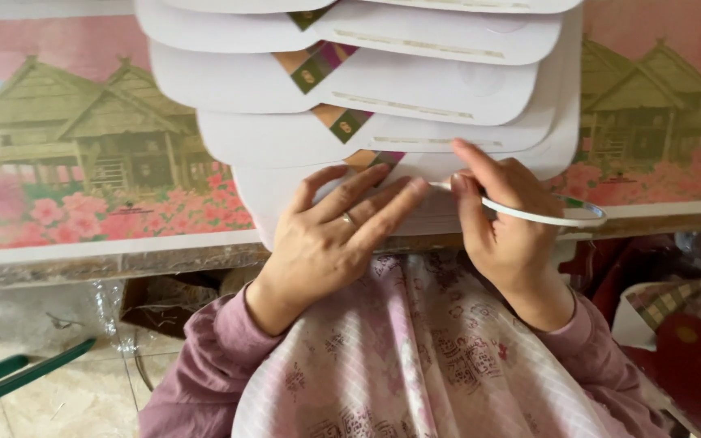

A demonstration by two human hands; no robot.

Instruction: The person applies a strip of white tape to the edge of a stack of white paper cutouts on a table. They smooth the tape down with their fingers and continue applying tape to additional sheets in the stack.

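Left hand (pixel 330 231) flat, fingers spread, palm down. Right hand (pixel 501 219) curled in pinching grip, wrist bent.

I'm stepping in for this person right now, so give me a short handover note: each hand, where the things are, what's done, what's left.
Left hand: flat, fingers spread, pressing the nearest white card sheet at the table edge.
Right hand: pinch grip on a thin white tool, tip at the sheet near the left fingertips.
Overlapping white sheets are fanned out behind, each with a coloured patterned corner piece.
Done: four sheets behind show corner pieces.
Left: the nearest sheet is in hand.
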